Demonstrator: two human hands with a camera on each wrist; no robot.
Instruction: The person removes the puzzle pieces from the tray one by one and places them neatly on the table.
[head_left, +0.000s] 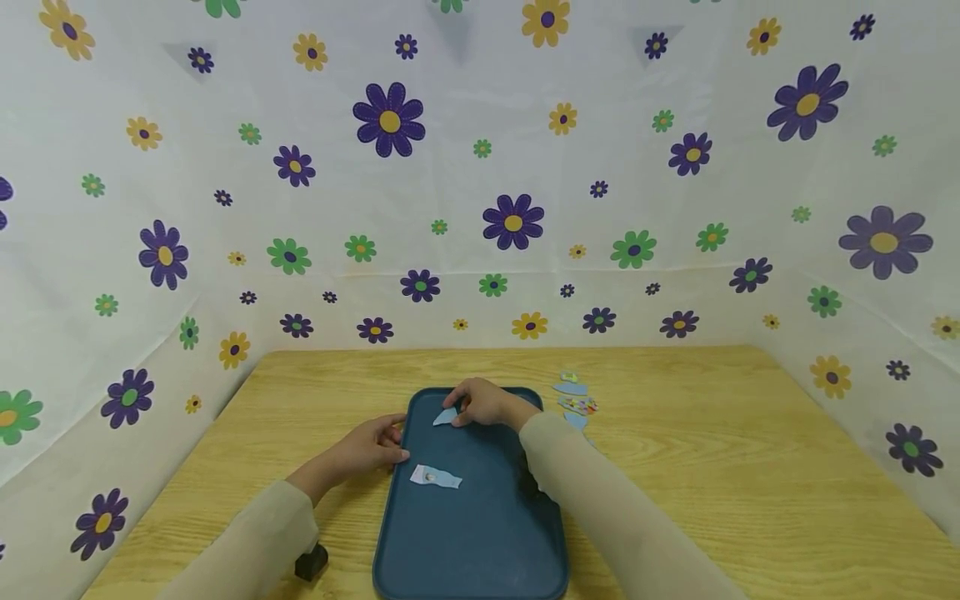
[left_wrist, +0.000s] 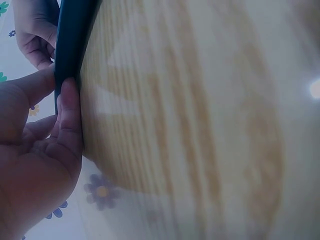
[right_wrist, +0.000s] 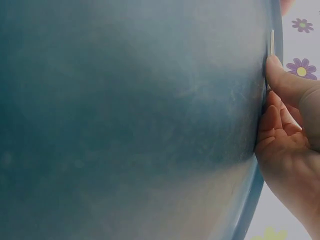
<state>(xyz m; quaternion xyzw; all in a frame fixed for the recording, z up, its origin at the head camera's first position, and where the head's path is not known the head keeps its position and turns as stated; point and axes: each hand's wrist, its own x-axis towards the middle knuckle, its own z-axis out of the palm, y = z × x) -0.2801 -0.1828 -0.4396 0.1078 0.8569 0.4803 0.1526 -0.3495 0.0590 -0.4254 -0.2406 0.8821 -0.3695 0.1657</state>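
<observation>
A dark blue tray (head_left: 472, 542) lies lengthwise on the wooden table. Its left rim is gripped by my left hand (head_left: 372, 444), and in the left wrist view the thumb and fingers (left_wrist: 70, 107) lie on either side of the rim. Near the tray's far end, my right hand (head_left: 483, 403) pinches a light blue card piece (head_left: 445, 417) at the tray's surface. That piece shows edge-on as a thin pale strip (right_wrist: 272, 42) by the thumb in the right wrist view. Nearer on the tray, left of its middle, lies a pale card strip (head_left: 437, 477) with a small picture on it.
Right of the tray's far end, several card pieces lie in a column, among them a multicoloured piece (head_left: 578, 405) and a light blue piece (head_left: 572, 388). A small black block (head_left: 311, 562) sits by the left sleeve. Flowered white cloth (head_left: 465, 183) surrounds the table (head_left: 712, 467).
</observation>
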